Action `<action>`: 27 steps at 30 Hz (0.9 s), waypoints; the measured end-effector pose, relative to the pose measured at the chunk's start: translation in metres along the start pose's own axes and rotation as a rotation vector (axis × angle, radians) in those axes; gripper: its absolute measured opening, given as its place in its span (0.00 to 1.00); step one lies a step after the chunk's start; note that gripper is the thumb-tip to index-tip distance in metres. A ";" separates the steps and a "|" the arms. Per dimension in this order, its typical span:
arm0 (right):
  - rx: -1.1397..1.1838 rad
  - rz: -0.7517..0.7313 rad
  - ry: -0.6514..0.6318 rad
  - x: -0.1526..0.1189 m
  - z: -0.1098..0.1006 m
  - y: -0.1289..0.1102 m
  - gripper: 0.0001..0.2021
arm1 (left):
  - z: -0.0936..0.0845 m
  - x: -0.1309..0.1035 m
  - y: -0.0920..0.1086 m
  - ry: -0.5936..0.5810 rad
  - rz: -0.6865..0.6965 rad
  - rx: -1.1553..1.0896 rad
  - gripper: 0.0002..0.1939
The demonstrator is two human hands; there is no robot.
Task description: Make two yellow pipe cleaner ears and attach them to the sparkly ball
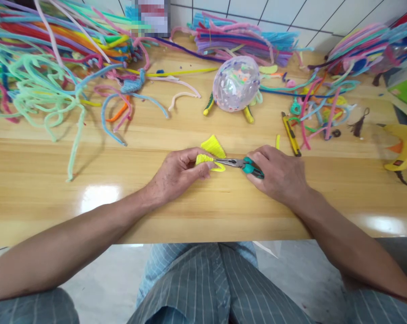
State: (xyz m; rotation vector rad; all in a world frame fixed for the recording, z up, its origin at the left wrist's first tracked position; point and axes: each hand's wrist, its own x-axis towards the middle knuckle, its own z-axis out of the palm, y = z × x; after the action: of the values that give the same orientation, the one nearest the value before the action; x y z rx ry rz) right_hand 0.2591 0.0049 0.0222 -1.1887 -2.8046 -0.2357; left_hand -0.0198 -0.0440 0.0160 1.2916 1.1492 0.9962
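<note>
My left hand pinches a small yellow pipe-cleaner piece between thumb and fingers, near the middle of the table. A flat, ribbed yellow piece shows just behind it and looks close to or joined with it; I cannot tell which. Wrapped round the green and black handles of long-nose pliers is my right hand. The pliers point left, and their tips meet the yellow piece at my left fingertips. A short yellow strip lies behind my right hand.
A clear speckled ball with yellow-green legs stands behind my hands. A yellow cutter lies beyond my right hand, a yellow glue gun at far right. Pipe-cleaner bundles line the back; loose green ones spread at left.
</note>
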 end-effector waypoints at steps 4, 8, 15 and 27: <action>0.011 0.018 -0.038 -0.001 0.001 0.000 0.10 | 0.000 -0.001 -0.001 0.001 0.016 0.005 0.20; 0.025 0.017 -0.047 -0.001 0.000 0.000 0.11 | -0.001 -0.001 -0.002 -0.003 0.031 0.001 0.18; 0.036 0.016 -0.042 -0.001 0.000 0.000 0.11 | 0.000 -0.001 -0.005 -0.005 0.045 -0.011 0.14; 0.077 0.025 -0.024 0.002 -0.003 -0.003 0.17 | 0.001 0.001 -0.004 0.024 -0.013 -0.049 0.15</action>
State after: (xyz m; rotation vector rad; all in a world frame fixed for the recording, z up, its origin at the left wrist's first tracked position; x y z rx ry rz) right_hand 0.2555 0.0031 0.0253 -1.2163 -2.7899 -0.1107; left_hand -0.0195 -0.0437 0.0115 1.2350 1.1434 1.0268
